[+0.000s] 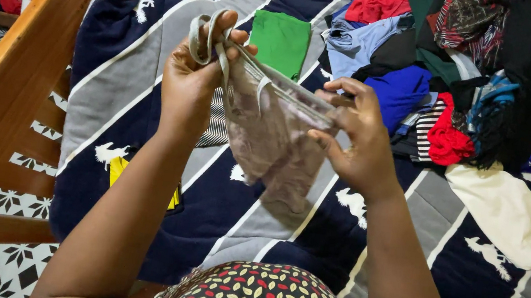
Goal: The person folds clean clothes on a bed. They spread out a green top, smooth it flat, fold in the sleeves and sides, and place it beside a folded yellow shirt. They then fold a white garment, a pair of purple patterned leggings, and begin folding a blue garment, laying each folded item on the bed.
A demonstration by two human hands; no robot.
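I hold a small sheer greyish-mauve garment (267, 135) with grey straps up over the bed. My left hand (196, 75) grips its looped strap at the upper left. My right hand (356, 134) pinches the garment's top edge on the right side, stretching it between both hands. The fabric hangs down between them, thin enough that the bedspread shows through.
A navy and grey striped bedspread (158, 32) with white animal figures covers the bed. A folded green cloth (281, 38) lies behind the garment. A heap of mixed clothes (454, 64) fills the upper right, with a cream cloth (504, 208) beside it. A wooden bed frame (7, 88) runs along the left.
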